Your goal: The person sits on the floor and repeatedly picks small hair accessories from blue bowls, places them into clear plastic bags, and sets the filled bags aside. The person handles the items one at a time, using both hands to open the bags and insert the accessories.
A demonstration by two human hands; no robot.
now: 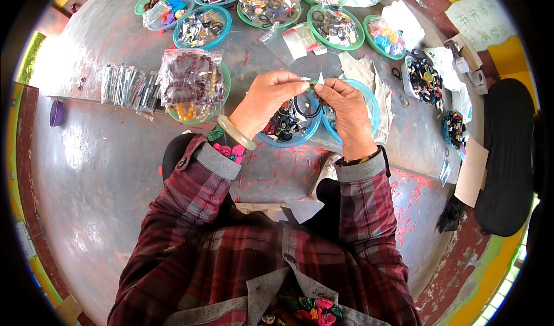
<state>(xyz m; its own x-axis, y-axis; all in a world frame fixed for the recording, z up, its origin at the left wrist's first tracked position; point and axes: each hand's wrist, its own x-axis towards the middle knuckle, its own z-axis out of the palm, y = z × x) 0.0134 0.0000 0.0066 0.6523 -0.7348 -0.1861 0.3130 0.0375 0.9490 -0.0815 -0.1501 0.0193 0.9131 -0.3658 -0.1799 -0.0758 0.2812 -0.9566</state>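
My left hand (266, 99) and my right hand (350, 111) meet above two blue baskets, thumbs and fingertips pinched together. Between them is a black cord loop (306, 116), looking like a hair tie, with a small greenish piece at the fingertips. A white pointed tag (321, 79) sticks up there. The loop hangs over the left blue basket (290, 144), which holds many small dark and coloured pieces. Under my right hand stands the other blue basket (377, 117); most of its contents are hidden. A pale bangle circles my left wrist.
Bagged beads (193, 80) lie on a green basket at left, beside bagged slim items (128, 88). Several baskets of trinkets, including a blue one (202, 28), line the far side. A cloth (381, 95), a white tub (424, 77) and a cardboard sheet (471, 173) lie right.
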